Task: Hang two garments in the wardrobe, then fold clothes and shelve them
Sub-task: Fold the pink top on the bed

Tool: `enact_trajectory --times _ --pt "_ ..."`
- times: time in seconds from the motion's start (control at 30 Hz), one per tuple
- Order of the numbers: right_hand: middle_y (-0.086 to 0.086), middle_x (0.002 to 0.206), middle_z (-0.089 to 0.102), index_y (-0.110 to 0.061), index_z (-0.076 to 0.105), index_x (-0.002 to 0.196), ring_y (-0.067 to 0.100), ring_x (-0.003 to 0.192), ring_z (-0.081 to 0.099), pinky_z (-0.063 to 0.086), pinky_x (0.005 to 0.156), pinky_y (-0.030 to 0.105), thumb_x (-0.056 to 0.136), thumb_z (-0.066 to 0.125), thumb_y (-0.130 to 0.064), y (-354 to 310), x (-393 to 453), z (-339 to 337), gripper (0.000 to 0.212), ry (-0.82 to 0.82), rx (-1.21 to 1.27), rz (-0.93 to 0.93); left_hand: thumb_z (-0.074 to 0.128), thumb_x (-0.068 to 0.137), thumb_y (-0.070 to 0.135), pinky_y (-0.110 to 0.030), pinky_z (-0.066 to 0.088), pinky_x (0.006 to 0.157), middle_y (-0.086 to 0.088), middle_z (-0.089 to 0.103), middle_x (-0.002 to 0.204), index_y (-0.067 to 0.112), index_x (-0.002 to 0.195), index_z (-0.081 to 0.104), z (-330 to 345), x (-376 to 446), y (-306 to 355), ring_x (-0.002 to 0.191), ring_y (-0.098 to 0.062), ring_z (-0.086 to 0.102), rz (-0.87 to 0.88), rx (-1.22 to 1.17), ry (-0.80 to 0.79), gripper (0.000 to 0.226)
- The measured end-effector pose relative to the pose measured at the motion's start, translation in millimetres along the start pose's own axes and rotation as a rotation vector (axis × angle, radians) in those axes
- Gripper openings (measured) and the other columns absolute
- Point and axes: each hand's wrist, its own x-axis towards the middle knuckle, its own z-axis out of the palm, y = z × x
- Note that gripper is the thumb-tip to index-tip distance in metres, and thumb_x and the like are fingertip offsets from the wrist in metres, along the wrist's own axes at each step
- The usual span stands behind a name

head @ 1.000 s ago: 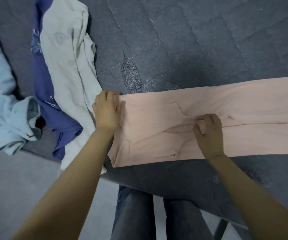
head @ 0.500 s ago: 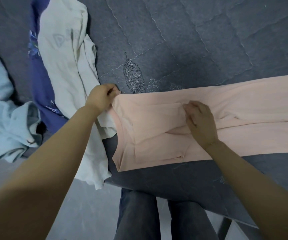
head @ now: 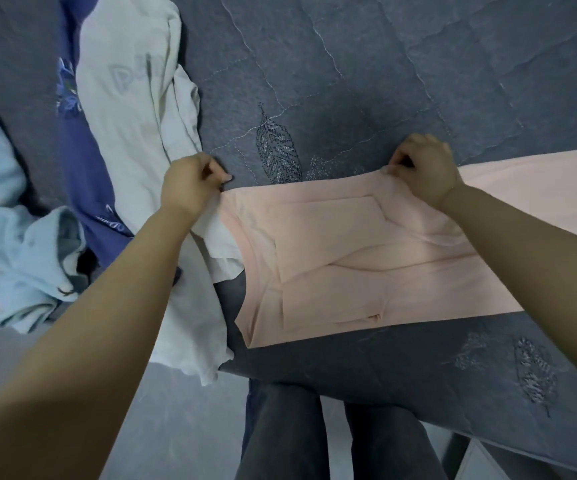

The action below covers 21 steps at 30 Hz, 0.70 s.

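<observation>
Pink trousers (head: 349,265) lie flat across the dark grey quilted bed (head: 349,81), waistband to the left, legs running off the right edge of the view. My left hand (head: 188,187) pinches the far left corner of the waistband. My right hand (head: 422,171) pinches the far edge of the trousers further right, its fingers curled round the fabric. Both pinched spots are lifted slightly off the bed.
A white garment (head: 134,116) lies to the left of the trousers and hangs over the bed's edge. Beside it are a blue-violet garment (head: 75,161) and a pale blue one (head: 6,216). My legs in dark jeans (head: 315,434) stand at the bed's near edge.
My right hand left the crotch area and moved up to the far edge, where it took hold. My left hand went from lying flat on the waistband to pinching its far corner.
</observation>
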Motion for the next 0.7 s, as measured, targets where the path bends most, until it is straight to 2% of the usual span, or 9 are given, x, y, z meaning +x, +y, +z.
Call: enact_trajectory --times 0.07,0.13,0.2,0.27,0.37,0.47,0.53,0.6,0.7 --pt "0.016 0.101 0.061 -0.003 0.069 0.091 0.035 0.104 0.05 0.032 0.09 0.037 0.091 0.065 -0.025 -3.1 -2.5 5.0 0.022 0.035 0.048 0.047 0.067 0.089 0.02 -0.032 0.045 0.075 -0.006 0.068 0.088 0.013 0.082 0.064 -4.2 1.6 6.3 0.084 -0.023 0.06 0.058 0.152 -0.021 0.01" --pt "0.019 0.103 0.06 -0.001 0.07 0.096 0.038 0.104 0.051 0.036 0.09 0.04 0.095 0.059 -0.019 -6.7 -13.3 10.2 0.021 0.127 0.1 0.062 0.064 0.09 0.016 -0.033 0.041 0.074 -0.008 0.066 0.09 0.011 0.086 0.063 0.9 -4.1 21.7 0.086 -0.027 0.058 0.188 0.215 -0.017 0.007" --pt "0.023 0.108 0.059 0.001 0.069 0.105 0.042 0.105 0.053 0.04 0.092 0.042 0.095 0.052 -0.008 -7.2 -31.6 11.6 0.022 0.266 0.125 0.041 0.061 0.09 0.011 -0.036 0.043 0.082 -0.013 0.067 0.099 0.008 0.094 0.067 17.8 -17.5 43.7 0.096 -0.032 0.058 0.388 0.243 0.004 0.008" --pt "0.025 0.122 0.057 0.004 0.065 0.116 0.041 0.113 0.052 0.04 0.101 0.041 0.093 0.047 0.001 -4.0 -55.7 14.0 0.029 0.337 0.152 0.022 0.06 0.091 0.013 -0.042 0.043 0.092 -0.016 0.064 0.117 0.005 0.11 0.067 47.9 -34.5 68.6 0.11 -0.035 0.056 0.526 0.248 -0.056 0.021" --pt "0.025 0.147 0.04 0.006 0.049 0.136 0.039 0.134 0.04 0.029 0.116 0.041 0.095 0.045 0.003 8.5 -93.1 24.3 0.042 0.244 0.167 -0.022 0.053 0.098 0.021 -0.041 0.032 0.11 -0.016 0.043 0.148 0.005 0.132 0.056 109.8 -53.3 105.3 0.135 -0.032 0.042 0.628 0.245 -0.192 0.038" --pt "0.015 0.161 0.012 -0.007 0.023 0.153 0.03 0.148 0.015 0.014 0.121 0.045 0.104 0.037 -0.014 37.8 -111.9 29.7 0.052 0.04 0.077 0.026 0.034 0.104 0.031 -0.041 0.009 0.12 -0.008 0.009 0.162 0.017 0.153 0.023 164.2 -58.7 125.8 0.15 -0.023 0.009 0.606 0.401 -0.26 0.052" --pt "0.005 0.163 -0.003 -0.019 0.007 0.156 0.02 0.151 -0.001 0.002 0.121 0.043 0.106 0.027 -0.027 64.8 -112.3 26.2 0.055 -0.021 -0.038 0.091 0.023 0.105 0.036 -0.049 -0.001 0.119 -0.005 -0.011 0.162 0.026 0.155 0.003 185.4 -56.4 126.7 0.15 -0.022 -0.01 0.555 0.545 -0.272 0.055" --pt "0.002 0.163 -0.007 -0.022 0.003 0.156 0.018 0.15 -0.006 -0.002 0.12 0.043 0.106 0.022 -0.03 91.5 -106.0 15.1 0.054 -0.003 -0.057 0.147 0.018 0.104 0.04 -0.055 -0.006 0.117 -0.005 -0.021 0.161 0.035 0.154 -0.002 194.9 -56.0 127.8 0.148 -0.022 -0.019 0.533 0.595 -0.282 0.054" --pt "0.009 0.163 0.001 -0.015 0.013 0.156 0.025 0.151 0.001 0.001 0.121 0.046 0.106 0.029 -0.028 132.4 -89.0 -13.9 0.053 0.102 0.016 0.269 0.018 0.103 0.046 -0.06 -0.011 0.113 -0.005 -0.021 0.161 0.04 0.153 0.006 199.1 -58.3 137.8 0.147 -0.025 -0.021 0.501 0.519 -0.287 0.052"
